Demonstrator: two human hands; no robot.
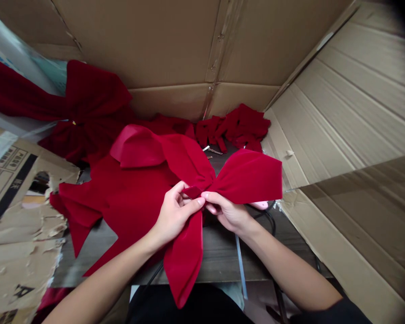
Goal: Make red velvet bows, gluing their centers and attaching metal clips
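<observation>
Both your hands pinch the knot of a red velvet bow [189, 164] just above the table's [222, 256] near edge.

Your left hand [173, 216] and right hand [227, 213] close their fingertips on the small band at its middle. The bow is deep red and plush, with two puffed loops and one tail hanging past the near edge. Flat velvet pieces [121, 202] cover the table's left side; small red scraps [238, 126] heap at the far edge. Cardboard walls [351, 103] stand close behind and right, and bare table shows only along the front.
</observation>
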